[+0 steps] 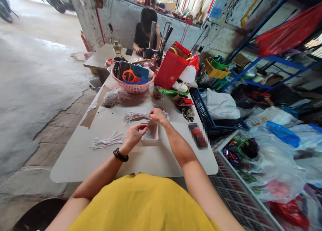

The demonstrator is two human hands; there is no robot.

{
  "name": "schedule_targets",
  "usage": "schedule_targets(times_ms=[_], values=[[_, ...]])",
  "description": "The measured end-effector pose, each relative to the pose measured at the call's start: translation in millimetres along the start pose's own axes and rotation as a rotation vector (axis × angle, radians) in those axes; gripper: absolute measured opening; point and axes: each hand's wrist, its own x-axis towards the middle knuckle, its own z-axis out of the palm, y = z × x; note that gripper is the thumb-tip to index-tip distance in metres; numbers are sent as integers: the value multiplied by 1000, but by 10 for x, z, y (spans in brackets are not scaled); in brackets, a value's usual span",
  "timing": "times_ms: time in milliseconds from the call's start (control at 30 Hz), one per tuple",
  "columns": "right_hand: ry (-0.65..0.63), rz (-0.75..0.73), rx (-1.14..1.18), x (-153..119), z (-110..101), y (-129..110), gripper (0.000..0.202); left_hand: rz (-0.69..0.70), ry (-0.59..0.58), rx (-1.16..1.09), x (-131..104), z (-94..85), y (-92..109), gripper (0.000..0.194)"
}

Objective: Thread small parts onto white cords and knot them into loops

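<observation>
My left hand (136,134) is closed in a pinch at the left rim of a small pale box (156,135). Whatever sits between its fingertips is too small to make out. Small whitish pieces (149,133) fill the box. Just beyond it, my right hand (158,115) has its fingers closed at the right part of a bundle of white cords (134,117); whether it grips one cord or several is hidden. Another bunch of white cords (108,140) lies on the table left of my left hand.
A pink basket (133,87) of odds and ends and a red paper bag (171,66) stand farther back on the table (83,160). A tangled cord bundle (114,97) lies nearer. Crates (213,123) line the right side. Another person (146,30) sits opposite.
</observation>
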Motion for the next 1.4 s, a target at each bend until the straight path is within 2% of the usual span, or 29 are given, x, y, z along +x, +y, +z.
schedule_targets(times_ms=[100, 233, 300, 367, 400, 500, 567, 633, 700, 800, 867, 1000, 1133, 1267, 1400], values=[[44, 9, 163, 46, -100, 17, 18, -13, 27, -42, -40, 29, -15, 30], [135, -19, 360, -3, -361, 69, 25, -31, 15, -116, -108, 47, 25, 32], [180, -60, 465, -149, -500, 162, 22, -41, -4, -189, -135, 35, 55, 35], [248, -134, 631, -389, -591, 316, 16, -64, -13, -262, -151, 12, 79, 38], [310, -152, 641, -534, -609, 413, 14, -82, -21, -291, -156, -3, 87, 40], [332, -112, 451, -994, -540, 743, 15, -147, -55, -340, -163, -42, 96, 43], [234, -32, 244, -1255, -417, 944, 11, -190, -78, -356, -168, -56, 95, 46], [183, 63, 105, -1440, -277, 1082, 9, -224, -95, -362, -176, -54, 94, 49], [217, 137, 27, -1537, -151, 1132, 9, -249, -107, -353, -192, -39, 94, 50], [300, 157, -84, -1514, -10, 1047, 19, -270, -128, -311, -228, -5, 94, 48], [289, 165, -122, -1404, 64, 928, 20, -271, -140, -289, -255, 16, 89, 48], [228, 304, -57, -1087, 191, 733, 16, -277, -138, -324, -288, 47, 72, 50], [227, 328, 50, -866, 246, 699, 14, -283, -125, -378, -286, 54, 70, 53], [275, 278, 247, -876, 216, 704, 11, -257, -105, -417, -275, 50, 73, 61], [284, 193, 542, -1079, 198, 612, 12, -239, -91, -409, -275, 58, 59, 63]])
